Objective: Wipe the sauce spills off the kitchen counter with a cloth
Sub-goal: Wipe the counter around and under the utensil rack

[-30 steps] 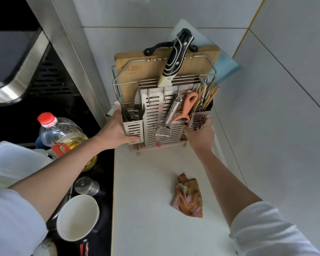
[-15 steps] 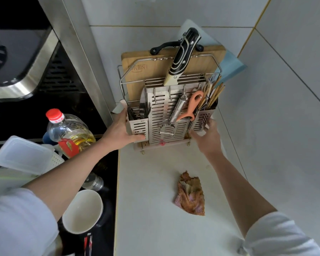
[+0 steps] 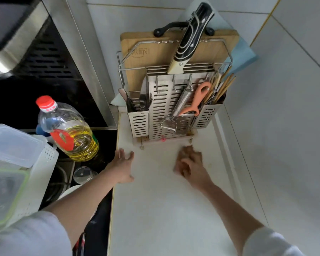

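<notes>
- Far to the left of the knife rack, plastic boxes are stacked. They play no part in the wiping.
- Nearer, but also left of the knife rack, an oil bottle with a red cap stands on the dark stove, and a small glass jar lies in front of it.
- The left hand is below the left corner of the knife rack, at the left edge of the counter. Its fingers are spread and straight, and they hold nothing. I think it only steadies the body.
- The knife rack stands at the back of the counter, with a cutting board and a big knife in it.
- The right hand is just in front of the right part of the knife rack. Its fingers are curled down on something brownish, which seems to be the cloth. The picture is blurred there, so I cannot tell how firmly the cloth is gripped.
- I see no clear sauce marks on the counter; only one very small spot right of the hand, too small to be sure.
- To do this step well, I would press the cloth flat, wipe in long strokes away from the foot of the knife rack, and turn the cloth to a clean side, because it already looks stained.
- The cloth should not catch on the small hooks under the knife rack.
</notes>
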A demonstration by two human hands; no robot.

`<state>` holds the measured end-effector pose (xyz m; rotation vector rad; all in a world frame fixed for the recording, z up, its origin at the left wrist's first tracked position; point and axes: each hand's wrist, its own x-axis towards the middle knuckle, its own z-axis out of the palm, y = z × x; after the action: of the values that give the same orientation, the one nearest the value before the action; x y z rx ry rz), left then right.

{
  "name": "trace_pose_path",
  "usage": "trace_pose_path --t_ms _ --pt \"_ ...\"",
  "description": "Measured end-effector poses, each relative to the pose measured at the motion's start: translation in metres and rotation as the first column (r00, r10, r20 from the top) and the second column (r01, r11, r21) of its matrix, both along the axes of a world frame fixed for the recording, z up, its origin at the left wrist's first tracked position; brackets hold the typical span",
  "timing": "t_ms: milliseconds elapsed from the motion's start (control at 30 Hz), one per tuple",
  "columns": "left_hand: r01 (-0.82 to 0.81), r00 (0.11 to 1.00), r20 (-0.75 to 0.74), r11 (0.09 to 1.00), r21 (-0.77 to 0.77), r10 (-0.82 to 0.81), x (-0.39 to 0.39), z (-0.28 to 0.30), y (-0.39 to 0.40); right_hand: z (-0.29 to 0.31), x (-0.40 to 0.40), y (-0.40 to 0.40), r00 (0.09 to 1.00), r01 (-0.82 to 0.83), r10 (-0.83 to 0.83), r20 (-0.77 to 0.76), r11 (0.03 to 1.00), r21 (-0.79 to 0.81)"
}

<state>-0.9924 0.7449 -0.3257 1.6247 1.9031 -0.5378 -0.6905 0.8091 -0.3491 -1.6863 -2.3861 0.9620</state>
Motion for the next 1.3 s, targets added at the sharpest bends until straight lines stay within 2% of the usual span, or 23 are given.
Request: trace_pose_path --t_ms 67,133,233,300,367,433,467,500,567,667,733,767,833,900,967,1000,1033,1100,1167,1233,1300 --pt "0.027 1.000 0.000 1.000 0.008 -0.027 -0.001 -0.002 0.001 -0.001 -0.033 0.024 0.996 0.078 -0.079 0.029 0.996 0.046" --pt "0.024 1.000 -0.002 1.000 0.010 -0.024 -0.002 -0.005 0.002 -0.001 -0.076 0.022 0.998 0.064 -0.064 -0.007 0.997 0.045" --pt "0.026 1.000 -0.002 1.000 -0.002 -0.026 -0.001 -0.003 0.003 0.001 -0.110 -0.025 0.968 -0.233 0.239 -0.077 0.969 0.078" --pt "0.033 0.999 0.008 0.999 -0.017 -0.033 -0.002 0.000 0.004 0.000 -0.092 -0.046 0.929 -0.321 0.323 -0.178 0.946 0.044" --pt "0.037 0.999 0.028 0.999 -0.027 -0.037 -0.003 0.003 0.007 -0.010 -0.067 -0.035 0.962 -0.164 0.167 -0.217 0.986 0.034" --pt "0.042 0.999 0.029 0.998 -0.037 -0.041 -0.004 0.003 0.011 -0.017 -0.058 -0.004 0.995 0.084 -0.078 -0.063 0.992 0.094" --pt "0.050 0.998 0.025 0.997 -0.051 -0.049 -0.004 0.003 0.011 -0.017 -0.064 0.009 0.986 0.163 -0.166 0.027 0.981 0.106" --pt "0.054 0.998 0.024 0.997 -0.059 -0.053 -0.004 0.003 0.012 -0.016 -0.076 0.016 0.979 0.178 -0.186 0.077 0.979 0.101" --pt "0.049 0.998 0.039 0.996 -0.069 -0.046 -0.007 0.004 0.015 -0.009 -0.109 0.017 0.994 0.042 -0.052 0.091 0.993 0.107" --pt "0.011 0.996 0.092 0.996 -0.086 -0.003 -0.013 0.005 0.017 -0.012 -0.129 -0.010 0.954 -0.295 0.290 0.071 0.953 0.073" --pt "0.003 0.994 0.110 0.995 -0.103 0.009 -0.014 0.006 0.016 -0.013 -0.107 -0.039 0.894 -0.447 0.449 -0.015 0.892 0.058" --pt "0.002 0.994 0.111 0.995 -0.104 0.010 -0.014 0.007 0.016 -0.012 -0.085 -0.048 0.880 -0.464 0.467 -0.084 0.884 0.053" --pt "-0.001 0.993 0.114 0.994 -0.113 0.014 -0.015 0.008 0.017 -0.014 -0.034 -0.038 0.923 -0.349 0.358 -0.139 0.933 0.082" --pt "-0.004 0.993 0.116 0.993 -0.120 0.018 -0.013 0.007 0.018 -0.017 0.014 -0.004 0.998 -0.042 0.047 -0.046 0.992 0.118" --pt "-0.010 0.994 0.103 0.991 -0.136 0.025 -0.010 0.006 0.019 -0.015 0.034 0.020 0.953 0.285 -0.294 0.074 0.952 0.108" --pt "-0.010 0.995 0.096 0.990 -0.141 0.024 -0.008 0.007 0.019 -0.014 0.027 0.020 0.923 0.356 -0.368 0.109 0.927 0.116" --pt "-0.013 0.996 0.089 0.990 -0.143 0.026 -0.006 0.007 0.020 -0.012 0.013 0.013 0.926 0.350 -0.363 0.101 0.928 0.126" --pt "-0.026 0.994 0.096 0.987 -0.159 0.042 -0.004 0.010 0.020 -0.010 -0.024 -0.021 0.976 0.217 -0.220 0.012 0.971 0.101" --pt "-0.031 0.993 0.103 0.986 -0.161 0.048 -0.006 0.014 0.021 -0.010 -0.066 -0.075 0.999 -0.006 0.007 -0.051 1.000 0.017" --pt "-0.029 0.992 0.116 0.986 -0.162 0.048 -0.008 0.015 0.017 -0.003 -0.086 -0.118 0.975 -0.216 0.207 -0.085 0.970 -0.112" --pt "-0.036 0.991 0.122 0.987 -0.156 0.055 -0.010 0.015 0.014 0.000 -0.066 -0.120 0.938 -0.314 0.290 -0.191 0.942 -0.115"
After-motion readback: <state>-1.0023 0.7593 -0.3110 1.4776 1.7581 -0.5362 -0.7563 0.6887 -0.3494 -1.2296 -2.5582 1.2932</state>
